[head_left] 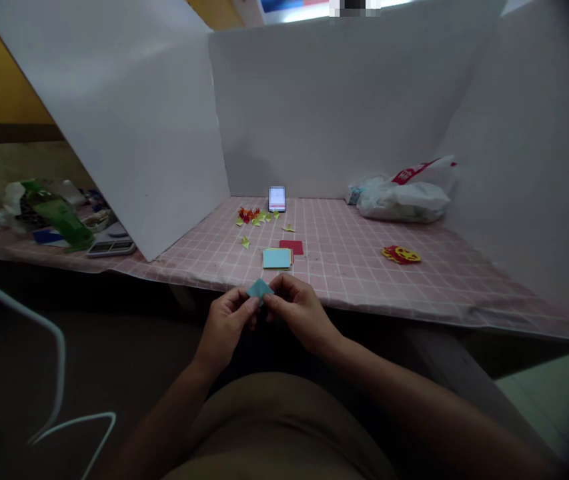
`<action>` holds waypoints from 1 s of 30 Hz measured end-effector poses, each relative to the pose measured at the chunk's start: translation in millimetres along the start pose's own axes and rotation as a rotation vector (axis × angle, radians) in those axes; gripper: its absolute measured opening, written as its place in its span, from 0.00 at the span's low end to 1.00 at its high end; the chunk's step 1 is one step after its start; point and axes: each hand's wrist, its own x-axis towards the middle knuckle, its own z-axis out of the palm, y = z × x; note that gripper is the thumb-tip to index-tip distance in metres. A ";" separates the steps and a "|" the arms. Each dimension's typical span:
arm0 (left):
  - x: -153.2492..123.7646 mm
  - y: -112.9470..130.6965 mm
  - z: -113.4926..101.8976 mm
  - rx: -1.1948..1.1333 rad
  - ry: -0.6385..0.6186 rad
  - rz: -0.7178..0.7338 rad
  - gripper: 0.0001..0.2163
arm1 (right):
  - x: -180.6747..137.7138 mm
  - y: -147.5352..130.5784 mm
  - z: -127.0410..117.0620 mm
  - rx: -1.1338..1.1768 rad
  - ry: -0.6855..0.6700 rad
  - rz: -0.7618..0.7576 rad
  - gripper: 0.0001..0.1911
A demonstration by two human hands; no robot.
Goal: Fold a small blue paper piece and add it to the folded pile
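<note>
Blue folded paper (259,289) between two hands' fingers (253,305).

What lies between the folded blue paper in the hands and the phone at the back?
In the head view, the paper stack and red sheet lie between the blue paper and phone, then small folded pieces.

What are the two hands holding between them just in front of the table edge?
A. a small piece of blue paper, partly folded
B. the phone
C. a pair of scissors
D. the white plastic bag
A: the left hand and right hand pinch a small blue paper between their fingertips, while the phone and the white plastic bag sit far back on the table.
</note>
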 end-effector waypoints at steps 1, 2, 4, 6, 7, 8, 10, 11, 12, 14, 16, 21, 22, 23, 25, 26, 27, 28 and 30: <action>-0.1 1.3 -0.4 0.015 -0.005 0.006 0.10 | 0.2 -0.6 -0.4 -0.012 0.001 -0.003 0.11; -0.2 2.7 -0.7 0.033 -0.015 0.014 0.10 | 0.5 -1.2 -0.9 -0.020 -0.001 -0.002 0.11; -0.3 5.0 -1.1 0.064 -0.038 0.020 0.10 | 1.3 -1.7 -2.1 -0.025 -0.008 0.005 0.12; -0.3 5.9 -0.8 0.072 -0.055 0.005 0.10 | 1.8 -1.2 -2.9 -0.026 -0.002 0.012 0.13; -0.2 5.9 -0.4 0.071 -0.063 -0.005 0.11 | 1.7 -0.7 -2.8 -0.024 0.008 0.013 0.13; -0.1 5.6 0.2 0.070 -0.074 -0.012 0.11 | 1.5 0.0 -2.5 -0.022 0.019 0.012 0.13; 0.1 4.7 1.5 0.070 -0.090 -0.010 0.11 | 0.6 1.3 -1.0 -0.001 0.033 0.013 0.13; 0.2 4.3 2.0 0.070 -0.096 -0.003 0.12 | 0.2 1.7 -0.1 0.023 0.040 0.018 0.12; 0.2 3.9 2.3 0.065 -0.101 0.010 0.12 | 0.0 1.9 0.6 0.054 0.046 0.025 0.12; 0.3 2.9 2.1 0.059 -0.114 0.025 0.11 | 0.2 1.7 1.1 0.111 0.047 0.047 0.13; 0.5 1.1 0.5 0.079 -0.131 0.029 0.11 | 1.5 0.8 -0.2 0.126 0.020 0.068 0.13; 2.0 -3.8 -4.3 0.134 -0.189 0.029 0.09 | 5.4 -0.9 -6.8 0.033 0.001 0.056 0.14; 2.3 -4.2 -4.5 0.117 -0.198 0.022 0.09 | 5.7 -1.1 -7.5 0.025 0.015 0.046 0.14; 2.6 -4.5 -4.2 0.095 -0.197 0.014 0.09 | 5.6 -1.4 -7.8 0.020 0.028 0.035 0.14; 2.9 -5.1 -2.9 0.059 -0.178 -0.007 0.09 | 4.8 -1.9 -7.3 -0.008 0.046 0.009 0.14; 2.8 -5.6 -1.9 0.047 -0.165 -0.016 0.10 | 4.0 -2.1 -6.7 -0.034 0.049 -0.005 0.13; 2.6 -6.2 -0.8 0.039 -0.148 -0.020 0.10 | 3.2 -2.0 -5.9 -0.062 0.048 -0.017 0.13; 2.4 -7.0 0.3 0.036 -0.129 -0.019 0.11 | 2.2 -1.8 -5.0 -0.086 0.046 -0.024 0.13; 1.7 -8.3 2.5 0.045 -0.089 -0.003 0.12 | 0.5 -0.3 -3.3 -0.101 0.051 -0.024 0.13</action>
